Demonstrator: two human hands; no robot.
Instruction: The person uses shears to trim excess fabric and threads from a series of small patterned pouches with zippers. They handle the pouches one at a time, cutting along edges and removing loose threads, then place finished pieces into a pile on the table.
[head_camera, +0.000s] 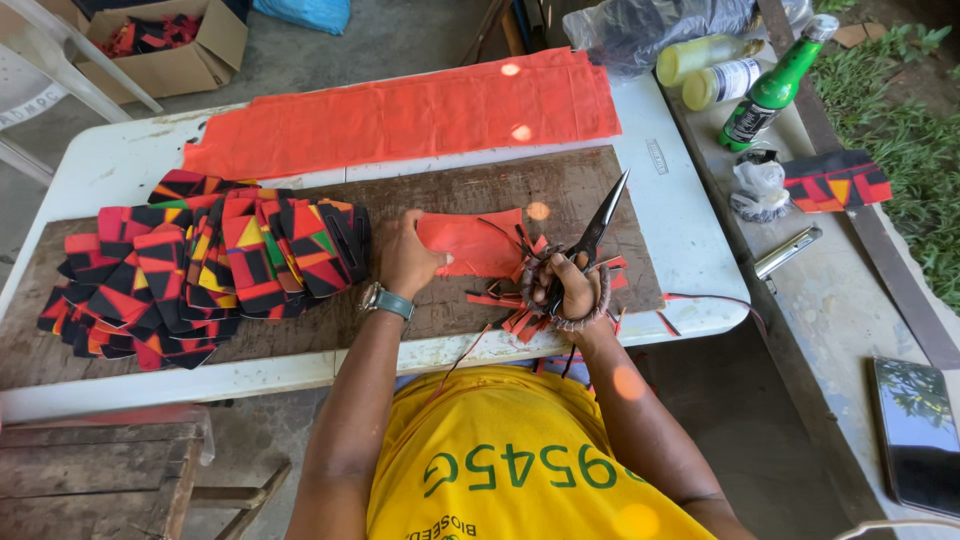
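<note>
My left hand (405, 258) presses on the left end of a small orange-red fabric piece (478, 243) lying on a dark wooden board (520, 190). My right hand (572, 288) grips large black scissors (598, 228), blades pointing up and away, just right of that piece. Thin orange offcuts (520, 318) lie scattered around the right hand. A teal-strapped watch sits on my left wrist.
A fanned pile of patterned red, black and yellow fabric pieces (190, 265) lies left. Folded orange cloth (410, 118) lies behind the board on the white table (680, 210). A green bottle (775, 85), yellow bottles, another patterned piece (838, 180) and a phone (915, 432) sit at right.
</note>
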